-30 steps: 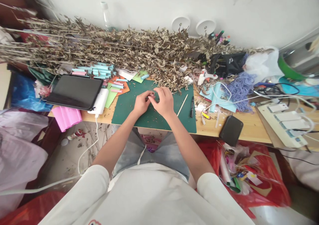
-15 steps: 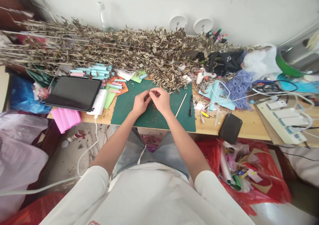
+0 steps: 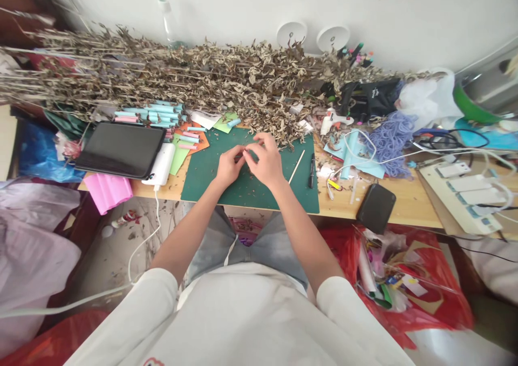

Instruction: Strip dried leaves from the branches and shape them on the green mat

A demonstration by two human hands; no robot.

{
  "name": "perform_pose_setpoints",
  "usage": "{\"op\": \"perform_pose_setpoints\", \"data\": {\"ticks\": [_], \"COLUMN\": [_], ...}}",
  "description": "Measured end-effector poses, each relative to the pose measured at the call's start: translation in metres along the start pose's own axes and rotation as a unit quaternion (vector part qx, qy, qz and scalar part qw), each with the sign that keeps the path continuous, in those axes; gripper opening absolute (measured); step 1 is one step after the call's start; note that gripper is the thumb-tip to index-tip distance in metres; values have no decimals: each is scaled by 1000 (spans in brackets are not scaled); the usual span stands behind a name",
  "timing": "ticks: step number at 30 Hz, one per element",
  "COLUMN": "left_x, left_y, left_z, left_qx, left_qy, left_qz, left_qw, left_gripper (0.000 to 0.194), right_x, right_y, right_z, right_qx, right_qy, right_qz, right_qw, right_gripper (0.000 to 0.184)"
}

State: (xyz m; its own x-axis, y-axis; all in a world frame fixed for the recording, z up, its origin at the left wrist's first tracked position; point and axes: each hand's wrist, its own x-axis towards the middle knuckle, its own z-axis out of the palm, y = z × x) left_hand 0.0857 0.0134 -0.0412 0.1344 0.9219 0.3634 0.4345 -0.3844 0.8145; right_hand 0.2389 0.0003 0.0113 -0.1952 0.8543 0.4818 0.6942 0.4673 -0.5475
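My left hand (image 3: 230, 166) is closed in a pinch above the green cutting mat (image 3: 202, 182). Its fingertips meet those of my right hand (image 3: 265, 161), whose thumb and forefinger pinch at the same spot while its other fingers are raised. Whatever lies between the fingertips is too small and too hidden to name. Just behind my hands is a heap of dried leaves (image 3: 275, 128), with crumbs scattered over the mat. To the right of my right hand lie a thin wooden stick (image 3: 297, 166) and a black pen (image 3: 311, 170).
Dried leafy stalks (image 3: 182, 74) stretch along the wall. Rolled paper tubes (image 3: 162, 115), a tablet (image 3: 121, 149) and a white power bank (image 3: 161, 166) lie left. On the right are a glue gun (image 3: 334, 120), purple yarn (image 3: 392, 139), a black phone-like item (image 3: 376, 208) and a power strip (image 3: 461, 198).
My right hand has opened out a little, its outer fingers lifting away from the pinch. My left hand stays nearly in place. The view has shifted slightly.
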Motion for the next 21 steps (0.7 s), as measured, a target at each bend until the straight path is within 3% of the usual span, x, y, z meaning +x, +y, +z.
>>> {"op": "perform_pose_setpoints", "data": {"ticks": [4, 7, 10, 15, 18, 21], "left_x": [-1, -1, -1, -1, -1, -1], "left_y": [-3, -5, -6, -7, -5, -3], "left_z": [3, 4, 4, 4, 4, 3], "left_qx": [-8, -7, -5, -17, -16, 5], "left_qy": [6, 7, 6, 2, 5, 5], "left_qz": [-19, -22, -24, -23, -22, -12], "left_qw": [1000, 1000, 1000, 1000, 1000, 1000], "left_gripper": [20, 20, 21, 22, 22, 21], "right_x": [-3, -11, -19, -24, -23, -19], "right_y": [24, 48, 61, 55, 49, 40], "right_z": [-27, -41, -40, -17, -13, -17], "right_qx": [16, -5, -31, -59, -69, -2], "right_qy": [81, -12, -129, -193, -179, -97], "right_qz": [85, 122, 116, 68, 88, 108], "right_qw": [993, 992, 984, 977, 977, 989], "right_gripper": [24, 26, 29, 28, 27, 24]}}
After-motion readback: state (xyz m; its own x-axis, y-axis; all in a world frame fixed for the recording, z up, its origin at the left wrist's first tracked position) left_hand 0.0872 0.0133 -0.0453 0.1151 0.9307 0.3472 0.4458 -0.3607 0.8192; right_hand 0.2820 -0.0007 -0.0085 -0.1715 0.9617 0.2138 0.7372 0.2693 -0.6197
